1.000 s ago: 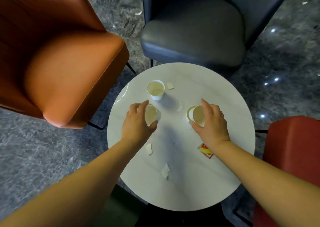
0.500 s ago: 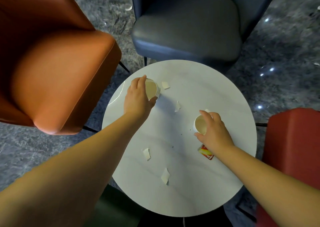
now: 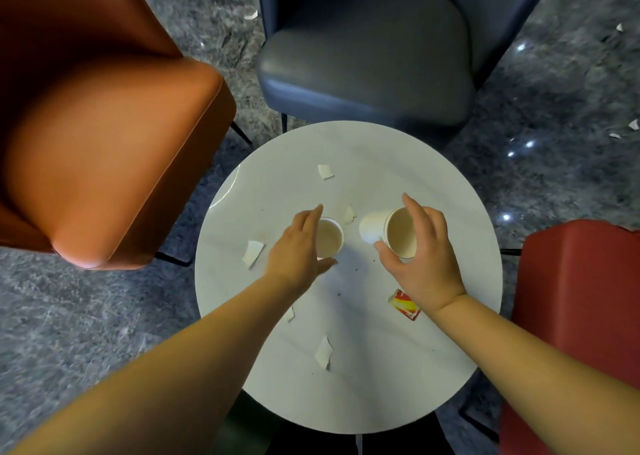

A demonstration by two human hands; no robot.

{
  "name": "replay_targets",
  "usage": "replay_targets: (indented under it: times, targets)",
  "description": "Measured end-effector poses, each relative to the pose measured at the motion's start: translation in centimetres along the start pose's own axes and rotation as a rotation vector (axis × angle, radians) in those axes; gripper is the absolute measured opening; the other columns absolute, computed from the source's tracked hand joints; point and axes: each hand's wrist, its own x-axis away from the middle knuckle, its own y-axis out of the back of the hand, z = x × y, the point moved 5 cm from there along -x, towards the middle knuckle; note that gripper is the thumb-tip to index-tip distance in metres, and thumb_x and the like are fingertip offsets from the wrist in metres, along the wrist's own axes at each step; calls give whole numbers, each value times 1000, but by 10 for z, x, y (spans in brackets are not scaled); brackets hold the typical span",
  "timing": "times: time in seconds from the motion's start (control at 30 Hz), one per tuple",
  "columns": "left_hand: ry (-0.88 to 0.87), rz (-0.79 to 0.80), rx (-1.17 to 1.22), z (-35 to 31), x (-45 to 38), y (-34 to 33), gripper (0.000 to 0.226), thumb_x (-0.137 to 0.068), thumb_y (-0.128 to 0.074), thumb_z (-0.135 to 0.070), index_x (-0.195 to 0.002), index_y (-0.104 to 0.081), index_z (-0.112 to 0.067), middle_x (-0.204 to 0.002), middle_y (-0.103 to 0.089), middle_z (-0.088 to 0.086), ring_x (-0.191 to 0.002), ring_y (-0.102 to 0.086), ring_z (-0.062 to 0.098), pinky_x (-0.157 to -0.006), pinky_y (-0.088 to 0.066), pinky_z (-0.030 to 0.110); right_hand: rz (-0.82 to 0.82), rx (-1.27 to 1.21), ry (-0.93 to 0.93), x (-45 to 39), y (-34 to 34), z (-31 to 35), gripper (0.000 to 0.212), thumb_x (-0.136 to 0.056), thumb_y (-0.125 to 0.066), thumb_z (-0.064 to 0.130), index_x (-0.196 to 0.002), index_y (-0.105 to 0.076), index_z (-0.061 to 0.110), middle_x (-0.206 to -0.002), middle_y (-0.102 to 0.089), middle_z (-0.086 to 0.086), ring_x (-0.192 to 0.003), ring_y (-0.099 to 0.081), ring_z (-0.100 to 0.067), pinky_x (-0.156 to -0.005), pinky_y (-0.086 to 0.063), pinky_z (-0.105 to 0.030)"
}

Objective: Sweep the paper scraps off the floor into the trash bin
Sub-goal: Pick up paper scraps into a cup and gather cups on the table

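White paper cups fill both my hands above the round pale marble worktop [image 3: 398, 368]. My left hand [image 3: 298, 250] curls round an upright white paper cup [image 3: 329, 238]. My right hand [image 3: 422, 257] grips a second white paper cup [image 3: 388, 232] tipped on its side, its mouth facing me and its base pointing left at the upright one, just beside it. Nesting them looks like the next move, I judge. Torn white paper scraps [image 3: 252, 252] lie on the worktop near my left hand, and more [image 3: 633, 124] dot the grey stone floor [image 3: 86, 316] far right, well apart from either hand. No bin shows.
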Motion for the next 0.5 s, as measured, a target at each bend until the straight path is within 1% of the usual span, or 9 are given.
replay_targets:
  times: [0.1,0.13,0.2,0.27,0.3,0.4,0.5]
  targets:
    - [66,-10,58,12,12,0,106,-73,-81,-45,-154,-16,-23,-153,-30,1,-130,-45,26,-101,-44,36,-23,-43,71,-2,-5,24,83,-76,-70,50,-146,-36,20,-132,-42,-4,-112,-48,-14,-83,-41,-14]
    - [95,-8,78,18,16,2,102,-76,-78,-46,-154,-15,-23,-154,-28,2,-133,-44,26,-104,-42,37,-10,-48,86,-3,-8,31,83,-76,-68,52,-146,-35,21,-132,-42,-4,-113,-48,-13,-83,-40,-13]
    - [180,-20,99,33,26,8,86,-87,-66,-46,-154,-16,-24,-156,-25,2,-137,-40,26,-106,-41,40,49,-32,114,-5,-20,42,83,-78,-67,53,-147,-33,22,-133,-41,-3,-115,-49,-16,-83,-43,-16]
    - [270,-67,122,53,37,18,71,-94,-59,-38,-152,-22,-23,-155,-28,3,-135,-41,28,-106,-41,40,153,19,135,-8,-37,49,84,-79,-69,50,-149,-29,26,-135,-39,-4,-118,-50,-21,-84,-46,-21]
    - [309,-96,135,63,42,24,65,-95,-58,-34,-151,-27,-21,-153,-31,4,-133,-43,28,-106,-41,40,223,52,133,-10,-48,50,85,-80,-70,48,-149,-26,28,-136,-38,-3,-120,-47,-22,-87,-46,-24]
    - [414,-141,131,93,52,36,53,-97,-58,-28,-145,-39,-16,-147,-37,6,-128,-46,28,-104,-41,40,403,200,113,-14,-78,46,84,-81,-69,48,-149,-24,33,-141,-33,1,-130,-35,-22,-99,-40,-33]
    - [459,-127,148,115,47,37,45,-95,-61,-26,-137,-50,-16,-142,-41,6,-119,-53,27,-99,-47,39,504,230,60,-14,-97,40,81,-82,-70,46,-148,-24,37,-147,-27,2,-135,-29,-22,-103,-37,-36]
